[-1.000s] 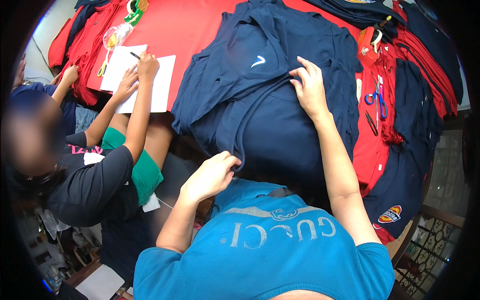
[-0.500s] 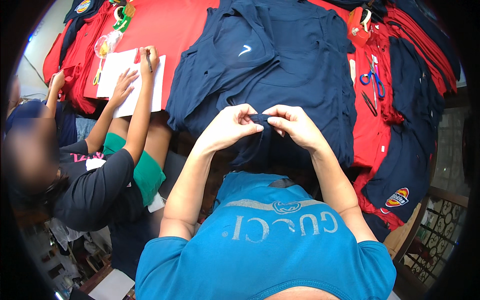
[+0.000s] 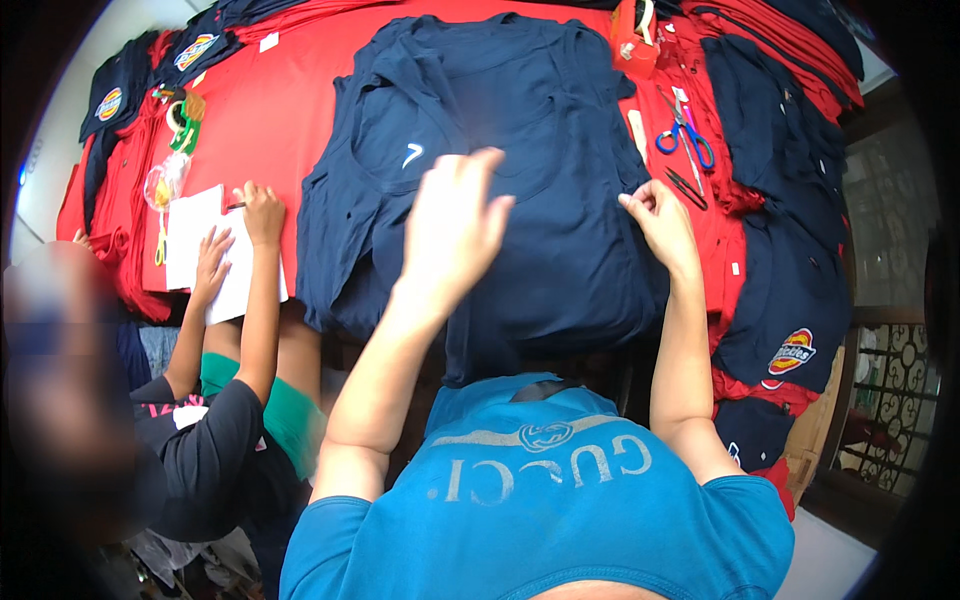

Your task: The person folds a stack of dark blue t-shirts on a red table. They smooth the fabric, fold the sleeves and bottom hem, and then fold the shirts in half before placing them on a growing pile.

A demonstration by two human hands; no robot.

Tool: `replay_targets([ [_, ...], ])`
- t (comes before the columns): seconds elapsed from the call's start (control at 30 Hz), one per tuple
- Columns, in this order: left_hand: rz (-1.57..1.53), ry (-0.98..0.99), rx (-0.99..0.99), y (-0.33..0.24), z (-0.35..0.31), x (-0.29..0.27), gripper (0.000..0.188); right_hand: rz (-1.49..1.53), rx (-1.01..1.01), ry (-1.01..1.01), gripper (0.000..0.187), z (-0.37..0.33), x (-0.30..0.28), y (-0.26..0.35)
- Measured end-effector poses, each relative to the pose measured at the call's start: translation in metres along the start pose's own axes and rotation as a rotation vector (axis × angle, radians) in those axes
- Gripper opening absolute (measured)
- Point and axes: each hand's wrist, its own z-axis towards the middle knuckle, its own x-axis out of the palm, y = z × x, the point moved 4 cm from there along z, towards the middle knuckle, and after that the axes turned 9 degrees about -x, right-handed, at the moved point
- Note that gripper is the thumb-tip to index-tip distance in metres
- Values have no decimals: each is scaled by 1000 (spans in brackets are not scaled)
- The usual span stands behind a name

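1. Two bare hands are at work over a pile of navy garments point(image 3: 560, 240), which lies on the red tabletop point(image 3: 265, 110) directly in front of the person in the teal shirt point(image 3: 540, 520).
2. Left hand point(image 3: 452, 222): blurred, fingers extended and thumb set apart, gripping nothing that shows. It is over the pile, just beside a small white curved mark point(image 3: 412, 155); whether it touches the cloth cannot be told.
3. Right hand point(image 3: 660, 222): fingers curled, thumb and forefinger tips close together, at the right edge of the pile. Whether any cloth is pinched there cannot be told.
4. Part of the pile droops over the near edge of the tabletop, toward the teal shirt.
5. Right of the pile lie blue-handled scissors point(image 3: 683, 133) and, just nearer the person, a small dark tool point(image 3: 686, 187). Farther back stands a red tape dispenser point(image 3: 634, 50).
6. At the far right, more navy clothing point(image 3: 775, 250) lies beside red garments.
7. On the left, a co-worker's hand point(image 3: 264, 214) holds a pen point(image 3: 236, 206) over white paper point(image 3: 190, 228); the co-worker's other hand point(image 3: 211, 262) rests on the sheet.
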Motion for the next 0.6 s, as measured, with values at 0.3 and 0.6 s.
replay_targets([
  [0.3,61,235,-214,-26,90,182,68,-148,103,274,39,-123,-8,-33],
  [0.6,-400,180,-722,119,70,76,38,62,-571,146,24,-151,33,78],
])
